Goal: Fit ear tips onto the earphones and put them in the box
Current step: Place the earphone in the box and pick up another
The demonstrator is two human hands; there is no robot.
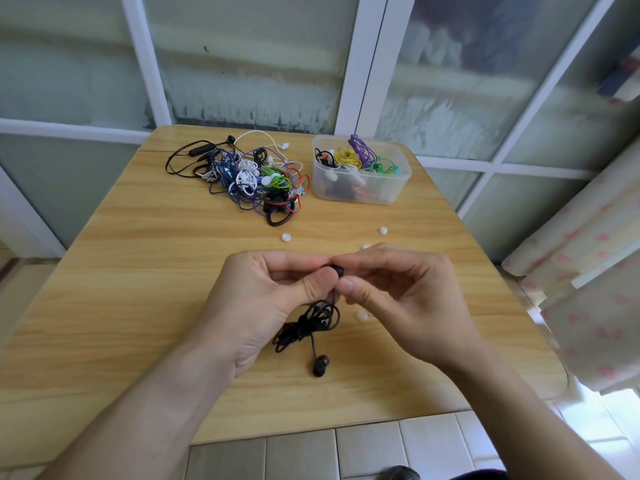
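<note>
Fitting black tip, mid-tabletop (pixel 104 271).
L hand (pixel 270 292) pinches black earbud (pixel 336 270); R hand (pixel 391 289) pinches its tip. Risk: tip slips, rolls off near edge; cord (pixel 308 325) snags.

There is only one view, from the camera on my head, looking forward and steeply down over the wooden worktop (pixel 138 271). It sits close above my hands, my left hand (pixel 273 299) and right hand (pixel 398 289) filling the lower middle with both forearms running in from the bottom edge. Its wide angle bends the worktop's edges and reaches the frosted windows (pixel 242 64) behind, floor tiles (pixel 346 452) below.
</note>
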